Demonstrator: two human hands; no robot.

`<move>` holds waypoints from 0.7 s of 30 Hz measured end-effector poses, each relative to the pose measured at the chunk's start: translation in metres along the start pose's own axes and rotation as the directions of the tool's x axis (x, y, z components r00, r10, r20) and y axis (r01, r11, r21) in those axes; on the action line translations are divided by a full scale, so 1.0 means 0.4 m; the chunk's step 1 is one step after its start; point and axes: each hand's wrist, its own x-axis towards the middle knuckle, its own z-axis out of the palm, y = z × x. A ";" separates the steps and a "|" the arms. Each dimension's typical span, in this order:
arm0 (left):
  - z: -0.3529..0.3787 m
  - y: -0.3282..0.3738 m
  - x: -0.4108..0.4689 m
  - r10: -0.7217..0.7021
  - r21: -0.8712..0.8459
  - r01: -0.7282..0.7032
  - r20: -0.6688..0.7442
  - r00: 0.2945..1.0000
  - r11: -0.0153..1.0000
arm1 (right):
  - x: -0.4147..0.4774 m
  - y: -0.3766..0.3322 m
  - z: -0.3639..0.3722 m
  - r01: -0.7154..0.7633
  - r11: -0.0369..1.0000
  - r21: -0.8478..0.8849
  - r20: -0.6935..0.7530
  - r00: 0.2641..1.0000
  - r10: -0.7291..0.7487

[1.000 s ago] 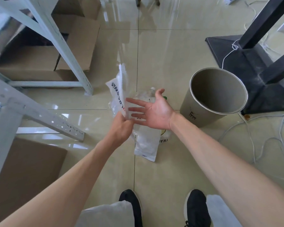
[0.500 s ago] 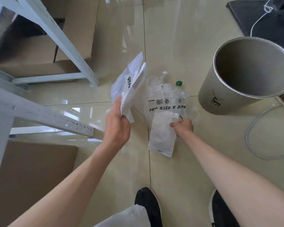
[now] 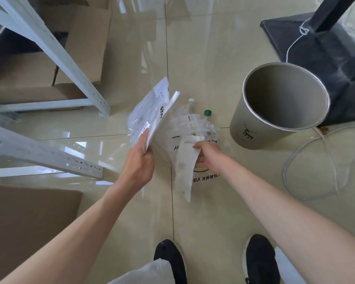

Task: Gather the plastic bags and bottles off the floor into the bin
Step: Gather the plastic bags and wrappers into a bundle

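Head view: one wide-angle look straight down at a glossy tiled floor (image 3: 203,212), both bare forearms reaching in from the bottom edge.
Left hand (image 3: 138,160): at centre frame, fingers closed around the lower edge of a bunch of clear plastic bags (image 3: 152,111), which fan upward and slightly left above the fist, off the floor.
Right hand (image 3: 203,154): just right of centre, closed on a long pale bag (image 3: 186,169) whose free end hangs down toward the bottom of the frame.
Printed bag (image 3: 205,177): lies flat on the tiles under the right hand, black lettering showing below the wrist; whether the fingers also pinch it cannot be told.
Bottles: two lie under the clear bags above the right hand, one with a white cap (image 3: 191,101), one with a green cap (image 3: 207,112); their bodies are blurred by the plastic.
Bin (image 3: 254,128): grey round bin at right of centre, standing on the floor, mouth open toward the camera, near the bottles but not touching them.
Shoes (image 3: 170,257): black pair at the bottom edge, one either side of centre.
Shelf frame (image 3: 74,72): pale metal posts across the upper left, cardboard boxes (image 3: 86,46) behind them.
Black stand base (image 3: 324,48): upper right, behind the bin.
Cable (image 3: 295,160): pale loop on the tiles at right.
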 end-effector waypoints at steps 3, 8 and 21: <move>0.010 0.031 -0.027 0.026 -0.028 -0.025 0.036 0.999 0.999 | -0.063 -0.075 0.052 -0.079 0.993 0.085 0.218 0.974 0.059; -0.002 0.056 -0.065 0.196 -0.166 -0.162 0.219 0.956 0.973 | -0.131 -0.148 0.099 -0.224 0.967 0.125 0.511 0.850 0.131; -0.001 0.021 -0.040 -0.048 -0.055 0.041 -0.126 0.991 0.998 | -0.041 -0.102 -0.020 0.081 0.991 -0.103 -0.056 0.995 -0.087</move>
